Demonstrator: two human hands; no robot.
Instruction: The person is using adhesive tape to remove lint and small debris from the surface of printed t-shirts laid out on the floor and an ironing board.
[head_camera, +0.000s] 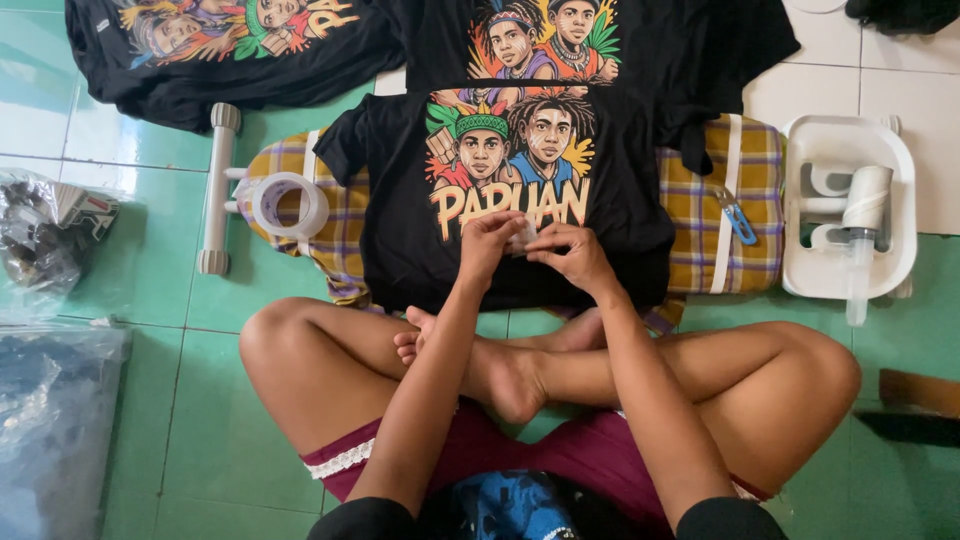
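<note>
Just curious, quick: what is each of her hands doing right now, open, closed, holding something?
Left hand: fingers pinched on a small whitish piece over the black printed shirt.
Right hand: pinching the same piece from the other side.

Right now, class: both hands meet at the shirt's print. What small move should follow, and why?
Probably press the small pale piece flat onto the black T-shirt. The left hand and right hand pinch it just below the printed lettering, over the checked ironing board.

A single head-worn camera looks almost straight down from close above the seated person's crossed legs. It faces forward over the green tiled floor (150, 260), taking in the plaid padded board (700, 210) near the frame's middle and the black printed shirts along the top edge.
</note>
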